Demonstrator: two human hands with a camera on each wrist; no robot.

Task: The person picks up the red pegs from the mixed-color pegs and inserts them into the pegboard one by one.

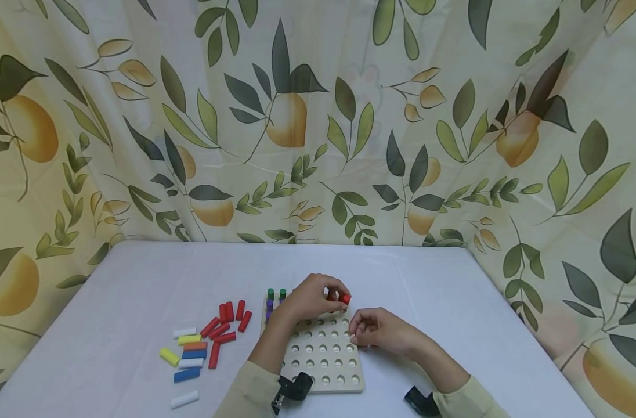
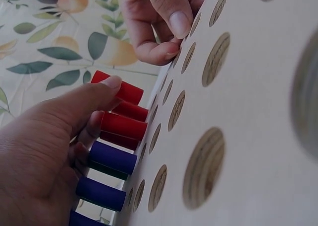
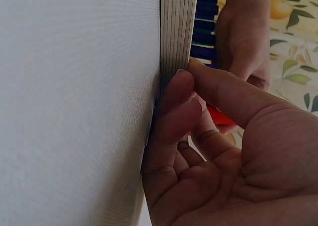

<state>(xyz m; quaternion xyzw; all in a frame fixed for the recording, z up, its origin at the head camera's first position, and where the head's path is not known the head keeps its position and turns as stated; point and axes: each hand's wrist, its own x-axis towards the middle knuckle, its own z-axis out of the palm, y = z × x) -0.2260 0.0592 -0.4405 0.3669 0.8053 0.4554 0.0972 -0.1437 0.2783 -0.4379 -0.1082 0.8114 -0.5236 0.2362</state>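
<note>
A pale wooden pegboard [image 1: 317, 372] with rows of round holes lies on the table. At its far right corner my left hand [image 1: 315, 297] pinches a red peg [image 2: 130, 92], thumb on the peg's top; whether it is seated in a hole is hidden. More red pegs [image 2: 124, 125] and purple pegs [image 2: 113, 157] stand in the board beside that hand. Green pegs [image 1: 270, 293] stand at the far left corner, partly covered by the left hand. My right hand [image 1: 383, 331] grips the board's right edge [image 3: 178, 35] between thumb and fingers.
Left of the board lie several loose red pegs [image 1: 213, 355]. Near them are yellow pegs [image 1: 169, 357], blue pegs [image 1: 186, 375], white pegs [image 1: 184, 399] and an orange peg [image 1: 195, 346]. A patterned curtain [image 1: 349, 174] hangs behind the white table [image 1: 427, 278].
</note>
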